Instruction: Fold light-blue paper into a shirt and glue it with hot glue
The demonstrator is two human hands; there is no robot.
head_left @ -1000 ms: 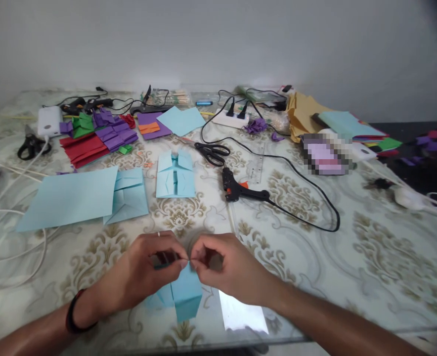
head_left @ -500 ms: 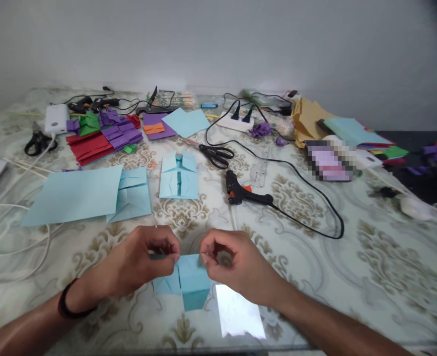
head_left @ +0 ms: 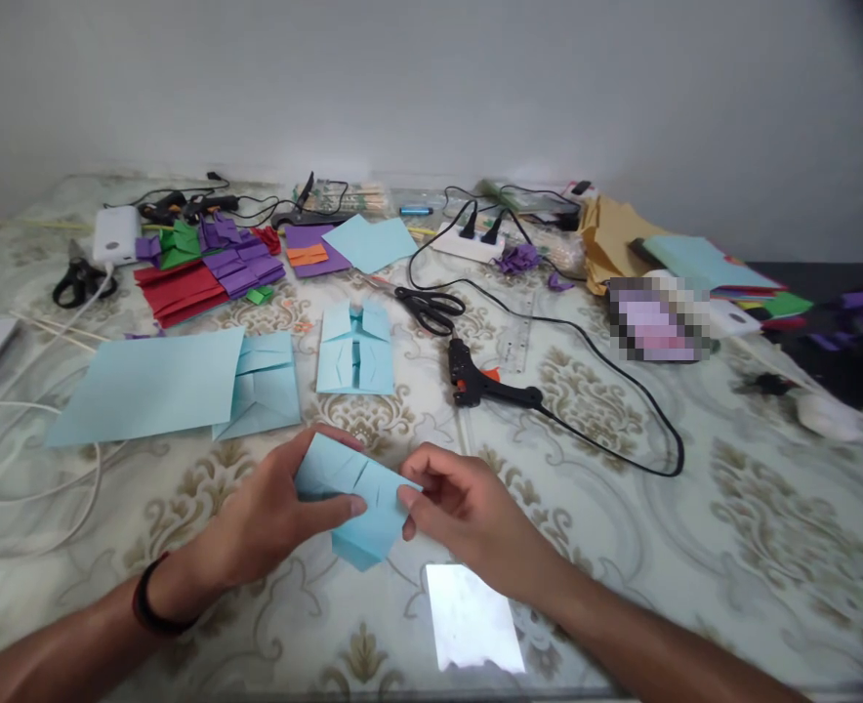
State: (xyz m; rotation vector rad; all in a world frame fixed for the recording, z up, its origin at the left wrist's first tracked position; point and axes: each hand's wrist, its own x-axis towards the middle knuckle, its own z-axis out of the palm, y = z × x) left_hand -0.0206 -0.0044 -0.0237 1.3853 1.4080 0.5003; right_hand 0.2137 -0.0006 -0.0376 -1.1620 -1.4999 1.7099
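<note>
Both of my hands hold one piece of folded light blue paper (head_left: pixel 362 498), raised and tilted above the table near its front. My left hand (head_left: pixel 281 513) grips its left side, the thumb lying across the face and the fingers hidden behind. At the right edge, my right hand (head_left: pixel 457 508) pinches the paper between thumb and fingers. Just beyond them lies a folded light blue paper piece (head_left: pixel 373 366) with creased flaps. A flat light blue sheet (head_left: pixel 153 386) partly covers another folded blue piece (head_left: pixel 270 395) to the left.
A black glue gun (head_left: pixel 494 386) with a looping cord lies right of centre, beside black scissors (head_left: pixel 431 308) and a clear ruler (head_left: pixel 517 337). Behind are a power strip (head_left: pixel 468 242) and purple and red folded papers (head_left: pixel 183 291). White cable (head_left: pixel 95 488) coils at left.
The folded blue paper has been lifted and turned, so it slopes down to the right. My left hand has shifted from pinching its top edge to gripping its side.
</note>
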